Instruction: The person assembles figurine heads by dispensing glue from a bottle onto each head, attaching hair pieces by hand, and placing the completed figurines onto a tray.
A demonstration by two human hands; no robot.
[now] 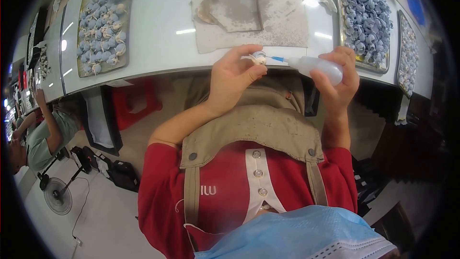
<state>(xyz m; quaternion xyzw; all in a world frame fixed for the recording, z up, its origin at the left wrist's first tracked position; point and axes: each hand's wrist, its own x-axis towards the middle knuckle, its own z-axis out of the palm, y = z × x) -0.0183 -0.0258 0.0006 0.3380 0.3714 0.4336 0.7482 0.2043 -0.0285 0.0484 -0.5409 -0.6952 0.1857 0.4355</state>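
Between the thumb and fingers of my left hand [235, 74] I pinch a small cream figurine part [258, 58] with a grey-blue top. My right hand [338, 74] is wrapped round a translucent white squeeze bottle [320, 68], tilted nearly level. Its blue needle tip [276, 58] points left at the small part and is at or very near its surface. Both hands are above the near edge of the white table [163, 29]. Beyond them lies a stained sheet of paper or card [282, 24].
At the left, a tray [125, 43] carries several grey-blue and cream pieces. A tray [381, 68] heaped with grey-blue shell-like pieces stands at the right, with another tray [406, 52] past it. A red stool [139, 103] is under the table. Another person [50, 132] works at far left.
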